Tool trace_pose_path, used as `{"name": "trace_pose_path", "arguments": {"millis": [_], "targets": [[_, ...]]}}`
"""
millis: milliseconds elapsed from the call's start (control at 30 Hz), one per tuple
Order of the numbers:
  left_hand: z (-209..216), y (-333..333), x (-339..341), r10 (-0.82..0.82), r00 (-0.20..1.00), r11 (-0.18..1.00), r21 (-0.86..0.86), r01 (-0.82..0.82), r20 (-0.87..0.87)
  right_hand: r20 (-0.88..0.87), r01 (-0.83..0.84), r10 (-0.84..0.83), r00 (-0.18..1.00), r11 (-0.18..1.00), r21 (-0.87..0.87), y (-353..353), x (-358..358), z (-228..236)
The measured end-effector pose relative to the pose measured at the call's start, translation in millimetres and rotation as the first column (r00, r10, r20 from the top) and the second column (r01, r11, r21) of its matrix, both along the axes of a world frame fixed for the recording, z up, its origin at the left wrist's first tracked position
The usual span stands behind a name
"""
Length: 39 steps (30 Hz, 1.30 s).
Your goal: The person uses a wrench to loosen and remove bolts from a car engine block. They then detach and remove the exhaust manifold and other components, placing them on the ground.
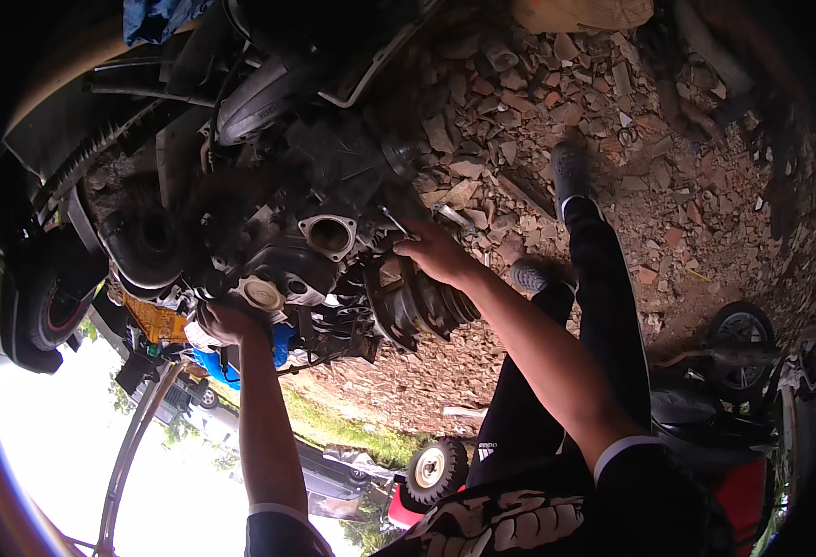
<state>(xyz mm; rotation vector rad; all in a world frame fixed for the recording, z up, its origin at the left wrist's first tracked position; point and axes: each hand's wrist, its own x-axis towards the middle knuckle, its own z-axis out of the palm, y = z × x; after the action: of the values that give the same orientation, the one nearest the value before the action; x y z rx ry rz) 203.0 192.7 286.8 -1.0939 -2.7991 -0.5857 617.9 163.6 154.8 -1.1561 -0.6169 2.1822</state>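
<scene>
A dark, greasy engine (319, 176) fills the left middle, with a round flanged opening (327, 238) and a pale round cap (263, 293) on its side. My left hand (228, 321) rests against the engine's near edge, just below the cap; its fingers are mostly hidden in shadow. Closed round a slim, shiny metal hand tool (392, 221), my right hand (433, 251) is beside the engine, right of the flanged opening. The tool's exact kind does not show. Below that hand lies a ribbed, dark cylindrical part (412, 306).
Broken brick and stone rubble (519, 102) covers the ground. My shoes (570, 172) stand on it. A motorbike wheel (742, 339) is at the right, and a wheel with a cream rim (436, 467) at the bottom. Blue plastic (213, 365) hangs beside my left hand.
</scene>
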Motion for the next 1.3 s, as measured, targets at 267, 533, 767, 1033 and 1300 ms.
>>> {"name": "trace_pose_path", "arguments": {"millis": [267,533,767,1033,1300], "targets": [[11.1,-2.1,4.6,-0.525,0.677,0.819,-0.524,0.235,-0.516,-0.139,0.115,-0.133,0.981,0.984,-0.135,-26.6,39.7,-37.8],[16.1,-6.0,4.7,-0.536,0.734,0.836,-0.382,0.394,-0.417,-0.009,-0.176,0.176,0.984,0.983,0.049,28.7,43.1,-6.2],[22.0,-0.4,19.2,-0.587,0.741,0.802,-0.357,0.479,-0.325,0.159,0.02,-0.038,0.987,0.994,0.112,64.1,22.8,-3.2],[17.4,-21.7,16.6,-0.44,0.819,0.88,-0.359,0.311,-0.369,0.349,-0.147,0.093,0.933,0.98,0.133,115.2,5.5,21.5],[20.6,1.8,64.1,-0.01,0.998,1.0,-0.016,0.009,-0.065,0.267,0.08,-0.061,0.962,0.995,-0.06,116.1,-25.3,31.9]]}}
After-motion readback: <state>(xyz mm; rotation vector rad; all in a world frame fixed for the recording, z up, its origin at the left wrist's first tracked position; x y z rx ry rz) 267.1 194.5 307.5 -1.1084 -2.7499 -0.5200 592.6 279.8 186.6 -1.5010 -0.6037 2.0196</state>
